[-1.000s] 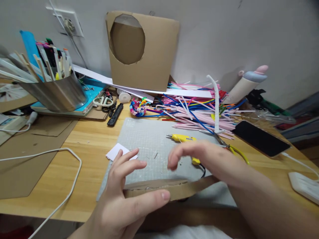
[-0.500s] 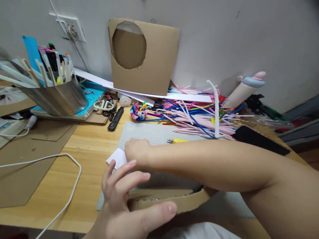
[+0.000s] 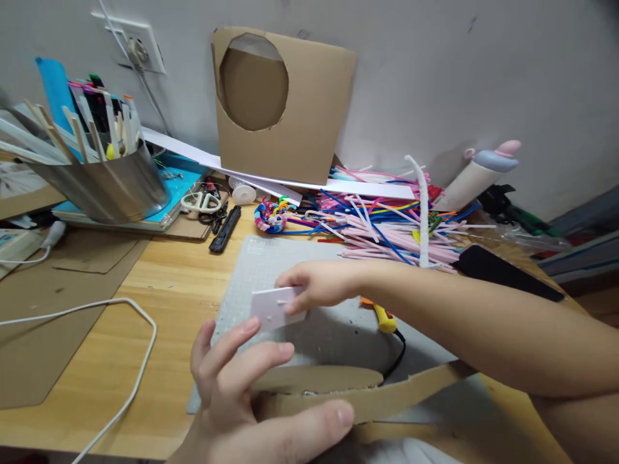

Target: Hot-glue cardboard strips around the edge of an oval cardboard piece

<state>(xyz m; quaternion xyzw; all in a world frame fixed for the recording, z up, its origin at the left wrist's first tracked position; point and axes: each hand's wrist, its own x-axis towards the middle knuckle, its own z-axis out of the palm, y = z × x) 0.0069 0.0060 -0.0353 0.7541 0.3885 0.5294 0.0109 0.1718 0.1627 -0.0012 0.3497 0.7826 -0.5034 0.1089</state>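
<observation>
My right hand [image 3: 316,287] pinches a small white card [image 3: 271,309] above the grey cutting mat [image 3: 246,274]. Two small pale marks or bits show on the card's face. Nearer to me, my left hand [image 3: 251,386] has its thumb over a curved cardboard strip [image 3: 387,403] and its fingers spread above. A flat cardboard piece with a rounded edge [image 3: 324,379] lies against the strip, its left end in the crook of this hand. Under my right forearm a yellow tool [image 3: 385,320] with an orange end and black cord is partly hidden.
A cardboard panel with a round hole [image 3: 309,109] leans on the wall. Pipe cleaners [image 3: 387,232] are heaped at the back right. Scissors [image 3: 200,203], a black cutter [image 3: 225,230] and a metal holder [image 3: 111,187] stand left of them. A white cable [image 3: 149,348] crosses the table.
My right hand has drawn back to the right and lifted the white card from the mat's left edge. The yellow tool with the cord has come into view. My left hand barely moves.
</observation>
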